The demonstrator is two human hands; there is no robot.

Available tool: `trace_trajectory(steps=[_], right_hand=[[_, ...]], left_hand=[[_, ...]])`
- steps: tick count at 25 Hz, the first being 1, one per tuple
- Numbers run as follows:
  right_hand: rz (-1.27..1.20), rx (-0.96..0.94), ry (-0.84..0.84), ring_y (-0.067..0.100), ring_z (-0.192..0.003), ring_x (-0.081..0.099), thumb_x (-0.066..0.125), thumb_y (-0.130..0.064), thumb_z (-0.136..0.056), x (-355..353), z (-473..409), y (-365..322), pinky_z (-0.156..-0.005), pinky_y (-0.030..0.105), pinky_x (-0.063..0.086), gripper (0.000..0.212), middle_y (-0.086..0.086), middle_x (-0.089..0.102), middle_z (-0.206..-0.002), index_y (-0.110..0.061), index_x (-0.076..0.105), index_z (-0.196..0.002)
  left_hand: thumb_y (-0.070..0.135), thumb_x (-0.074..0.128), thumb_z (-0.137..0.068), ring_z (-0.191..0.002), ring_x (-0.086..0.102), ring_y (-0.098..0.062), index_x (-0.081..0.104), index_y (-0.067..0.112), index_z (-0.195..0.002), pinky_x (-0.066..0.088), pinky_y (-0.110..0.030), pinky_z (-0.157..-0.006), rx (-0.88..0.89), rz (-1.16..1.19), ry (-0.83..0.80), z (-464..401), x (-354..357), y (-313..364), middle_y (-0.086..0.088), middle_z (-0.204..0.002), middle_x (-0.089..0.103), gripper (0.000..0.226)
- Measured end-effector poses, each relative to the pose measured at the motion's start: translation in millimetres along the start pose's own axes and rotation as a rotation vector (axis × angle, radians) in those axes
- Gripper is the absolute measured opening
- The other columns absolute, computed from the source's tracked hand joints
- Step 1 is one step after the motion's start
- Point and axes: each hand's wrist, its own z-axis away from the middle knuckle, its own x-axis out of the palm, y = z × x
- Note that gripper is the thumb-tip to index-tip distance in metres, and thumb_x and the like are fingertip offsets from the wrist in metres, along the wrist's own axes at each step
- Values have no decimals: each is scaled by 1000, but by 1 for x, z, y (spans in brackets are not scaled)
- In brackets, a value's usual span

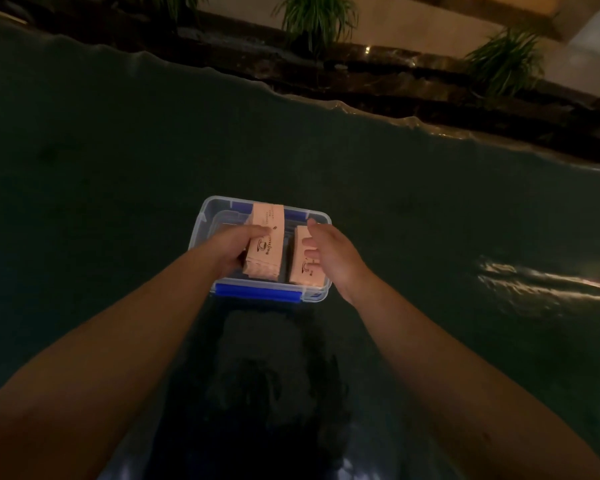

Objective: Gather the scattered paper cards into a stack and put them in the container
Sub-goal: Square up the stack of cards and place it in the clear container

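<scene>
Left hand grip: the left hand (234,249) is clenched around a stack of pink paper cards (265,242), thumb on the printed top face, fingers wrapped under the stack's left side.
Held stack: long and narrow, a small cup drawing and lines of print on top; it lies just left of the frame's centre, its far end reaching past the container's far rim, its near end low over the inside. Whether it touches the bottom cannot be told.
Right hand grip: the right hand (329,252) is relaxed and spread, clasping nothing; its fingertips lie on or just over the second stack (307,268), contact not clear.
Second stack: same pink cards with the same cup print, lying inside the container along its right wall, just beside the held stack with a dark gap between them.
Container: a clear plastic container (201,220) with rounded corners and a blue latch (257,294) on its near edge, more blue showing at the far rim; it sits at the middle of the frame.
Surface: a dark green cloth-covered table (101,150) fills most of the frame, with a glossy patch at right centre.
Arms: both bare forearms come in from the lower corners.
Background: potted plants (317,15) on a dark ledge along the upper edge.
</scene>
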Motion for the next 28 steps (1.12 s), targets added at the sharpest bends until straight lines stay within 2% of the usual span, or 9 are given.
trace_trajectory(steps=[4, 8, 10, 14, 18, 22, 24, 26, 28], right_hand=[[18, 22, 54, 7, -87, 72, 50, -50, -104, -6, -9, 9, -64, 23, 53, 24, -4, 73, -102, -32, 64, -112], [184, 24, 55, 15, -96, 72, 53, -29, -105, -4, -19, 19, -80, 35, 61, 33, 1, 74, -112, -21, 63, -135], [290, -17, 49, 15, -99, 71, 51, -20, -105, -2, -21, 21, -75, 29, 59, 33, 0, 72, -117, -19, 64, -135], [447, -93, 40, 18, -105, 64, 51, -11, -103, -1, -24, 21, -73, 24, 52, 33, 3, 67, -119, -16, 65, -133], [619, -171, 52, 19, -116, 63, 62, -15, -100, 1, -25, 22, -75, 20, 49, 38, 6, 65, -136, -19, 61, -138], [999, -370, 23, 25, -137, 49, 76, -36, -90, 13, -31, 24, -108, 39, 44, 64, 6, 57, -148, -21, 53, -148], [1157, -358, -36, 32, -153, 30, 73, -48, -89, 17, -37, 25, -123, 50, 27, 81, 7, 41, -163, -20, 39, -157], [1239, -320, -82, 33, -161, 9, 69, -51, -92, 18, -43, 27, -127, 52, 11, 93, 7, 19, -174, -19, 21, -165], [1254, -301, -119, 30, -162, 2, 68, -48, -94, 17, -46, 30, -127, 50, 7, 96, 6, 8, -177, -18, 13, -167]], left_hand=[[26, 74, -92, -83, 81, -22, 69, 23, -117, 64, -42, -62, 1, -107, -30, -13, 10, -6, -2, -92, 84, 26], [26, 72, -94, -79, 81, -21, 69, 21, -116, 64, -38, -55, -23, -128, -44, -18, 17, -9, -1, -90, 84, 23], [27, 71, -95, -76, 81, -20, 70, 22, -113, 63, -37, -54, -22, -161, -33, -18, 22, -7, -1, -87, 84, 19], [30, 66, -99, -89, 78, -24, 69, 21, -107, 63, -46, -81, -9, -333, 56, -18, 28, -4, -6, -98, 81, 13], [30, 65, -100, -92, 76, -23, 67, 20, -110, 61, -46, -88, 7, -407, 75, -14, 31, -3, -6, -102, 78, 14], [19, 65, -99, -103, 74, -27, 65, 18, -121, 60, -51, -95, 4, -370, 37, -6, 28, -2, -10, -115, 76, 22], [15, 64, -100, -108, 72, -30, 62, 20, -130, 60, -52, -95, 21, -418, 9, -1, 25, -2, -10, -122, 72, 31], [13, 63, -100, -111, 70, -30, 55, 25, -140, 61, -52, -93, 80, -521, -34, 4, 25, -3, -9, -126, 69, 43], [14, 62, -101, -110, 69, -28, 52, 27, -144, 61, -51, -93, 148, -624, -52, 6, 27, -5, -7, -127, 68, 47]])
